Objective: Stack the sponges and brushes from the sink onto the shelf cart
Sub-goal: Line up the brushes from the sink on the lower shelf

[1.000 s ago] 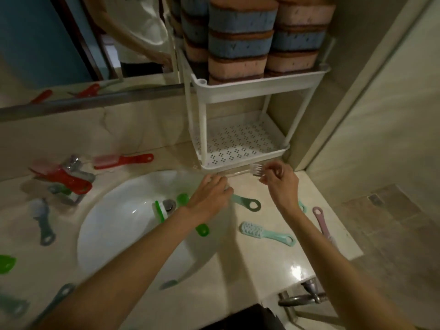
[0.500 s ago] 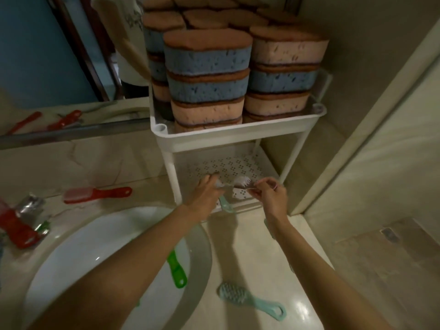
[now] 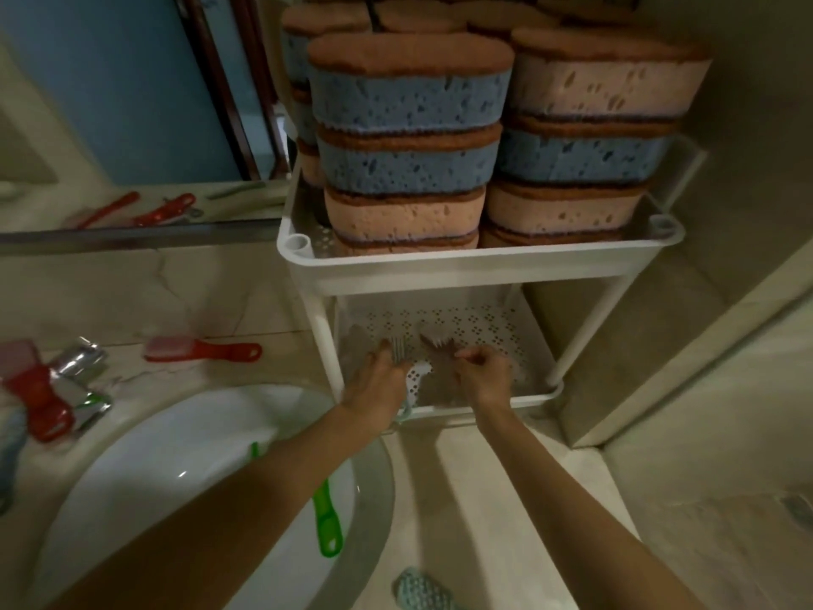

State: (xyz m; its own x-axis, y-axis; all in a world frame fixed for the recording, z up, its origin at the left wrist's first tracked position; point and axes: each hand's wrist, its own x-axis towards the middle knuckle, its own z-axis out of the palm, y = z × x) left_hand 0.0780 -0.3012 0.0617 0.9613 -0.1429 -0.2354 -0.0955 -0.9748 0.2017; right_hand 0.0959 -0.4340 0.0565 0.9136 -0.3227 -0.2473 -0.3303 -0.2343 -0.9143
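Step in hand: I am setting two brushes down on the lower tray (image 3: 484, 321) of the shelf cart (image 3: 479, 268); both hands are inside that tier.
Left hand (image 3: 378, 385): fingers curled round a teal-handled brush (image 3: 398, 350), bristle end pointing to the cart's back wall, low over the tray's left half.
Right hand (image 3: 481, 376): pinching a pale-bristled brush (image 3: 433, 341) over the middle of the tray; it is blurred, so I cannot tell whether it touches the perforated floor.
Sponges (image 3: 409, 138): stacked in columns filling the cart's top tier.
Left to fetch: a green brush (image 3: 327, 517) in the sink (image 3: 176, 468) to the cart's front left, a mint brush (image 3: 422, 592) on the counter in front of the cart, and a red brush (image 3: 206, 350) on the counter to the cart's left.
Next move, as I judge it: lower both brushes flat, side by side and parallel, release them, then draw my hands out under the top tier without catching its rim.
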